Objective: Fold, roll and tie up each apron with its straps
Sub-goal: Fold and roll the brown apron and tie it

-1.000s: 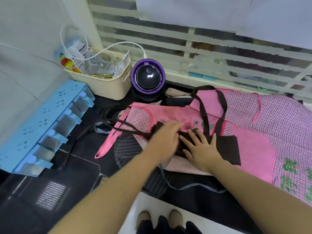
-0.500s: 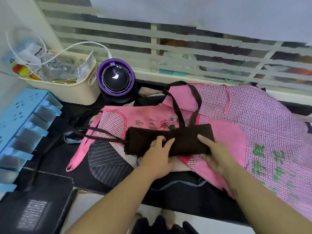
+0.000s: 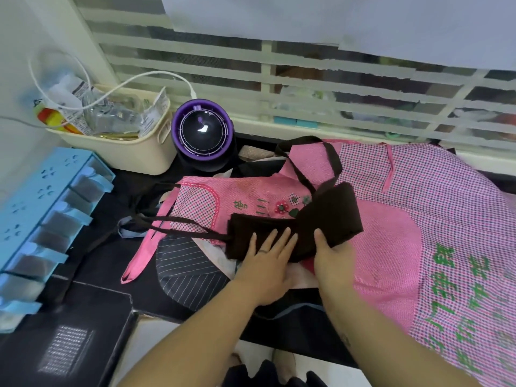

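A dark brown apron (image 3: 332, 216), folded into a long strip, lies across a pile of pink aprons (image 3: 391, 236). My left hand (image 3: 265, 261) presses flat on the strip's left half with straight fingers. My right hand (image 3: 331, 255) grips the strip's right end, thumb on top, and lifts that end up and over toward the left. The brown neck loop (image 3: 310, 160) arches over the pink cloth behind. Thin brown waist straps (image 3: 181, 226) trail off to the left.
A purple and black round fan (image 3: 202, 132) stands behind the pile, beside a cream basket (image 3: 125, 152) of packets. A blue drawer rack (image 3: 42, 219) lines the left. A striped dark apron (image 3: 187, 272) lies under the pile at the black counter's front edge.
The brown strip lay flat half a second ago; now its right end is raised and bent leftward in my right hand. My left hand has flattened onto the strip's left half.
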A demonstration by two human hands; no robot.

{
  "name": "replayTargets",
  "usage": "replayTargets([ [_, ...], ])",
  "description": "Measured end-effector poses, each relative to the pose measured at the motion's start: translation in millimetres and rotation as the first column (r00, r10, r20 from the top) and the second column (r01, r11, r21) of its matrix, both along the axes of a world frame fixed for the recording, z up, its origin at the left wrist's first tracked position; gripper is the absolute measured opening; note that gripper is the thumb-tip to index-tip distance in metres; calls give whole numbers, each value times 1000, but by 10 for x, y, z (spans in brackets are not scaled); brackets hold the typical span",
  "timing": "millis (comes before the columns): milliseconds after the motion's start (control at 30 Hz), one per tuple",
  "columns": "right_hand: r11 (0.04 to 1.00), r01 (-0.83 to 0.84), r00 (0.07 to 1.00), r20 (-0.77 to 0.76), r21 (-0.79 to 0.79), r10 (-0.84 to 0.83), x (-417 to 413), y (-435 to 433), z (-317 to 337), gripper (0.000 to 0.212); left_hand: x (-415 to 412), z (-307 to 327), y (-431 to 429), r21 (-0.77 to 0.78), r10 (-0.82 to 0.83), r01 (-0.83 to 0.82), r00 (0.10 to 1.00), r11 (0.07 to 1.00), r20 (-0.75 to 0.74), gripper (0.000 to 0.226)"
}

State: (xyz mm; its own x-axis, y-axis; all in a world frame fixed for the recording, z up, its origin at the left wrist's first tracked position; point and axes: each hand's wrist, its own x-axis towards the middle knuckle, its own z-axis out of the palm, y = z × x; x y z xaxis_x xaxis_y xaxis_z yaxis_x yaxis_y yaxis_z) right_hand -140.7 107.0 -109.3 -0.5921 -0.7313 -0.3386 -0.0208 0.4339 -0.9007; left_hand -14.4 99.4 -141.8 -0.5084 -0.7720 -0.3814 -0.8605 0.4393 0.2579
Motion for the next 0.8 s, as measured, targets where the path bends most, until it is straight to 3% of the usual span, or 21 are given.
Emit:
replayTargets([
  [67, 993, -96, 988, -130, -68, 87, 63, 47, 88, 6, -44, 19, 16, 13, -23, 23, 1000, 1000, 21, 78],
  [133, 948, -313, 925, -247, -62, 289, 134, 86, 83, 30, -104, 50, 17, 57, -57, 53, 996, 997, 62, 77],
  [200, 816, -578, 765, -353, -8, 538, 203, 105, -10, 59, -63, 85, -32, 86, -106, 98, 990, 992, 93, 71],
  [300, 657, -742, 541, -461, 132, 704, 263, 70, -199, 64, 260, 47, -152, 24, -160, 160, 987, 987, 25, 67],
  [367, 604, -755, 406, -541, 256, 737, 304, 52, -296, 59, 567, 29, -215, -104, -170, 172, 985, 980, 25, 80],
  [500, 582, -680, 182, -666, 446, 723, 378, 72, -444, 62, 1011, 45, -262, -124, -74, 79, 996, 989, 45, 82],
  [567, 607, -627, 155, -685, 488, 712, 421, 66, -453, 61, 1054, -2, -286, -117, -40, 37, 999, 992, -29, 72],
  [633, 615, -597, 150, -682, 516, 716, 448, 33, -446, 62, 1052, -62, -297, -69, 68, -86, 970, 994, -232, 49],
  [700, 600, -579, 114, -675, 552, 729, 471, 22, -448, 65, 1033, -62, -301, 30, 248, -263, 860, 964, -446, 34],
  [800, 529, -580, 79, -604, 619, 793, 501, 5, -447, 78, 1030, 17, -340, 146, 451, -440, 746, 886, -490, 28],
])
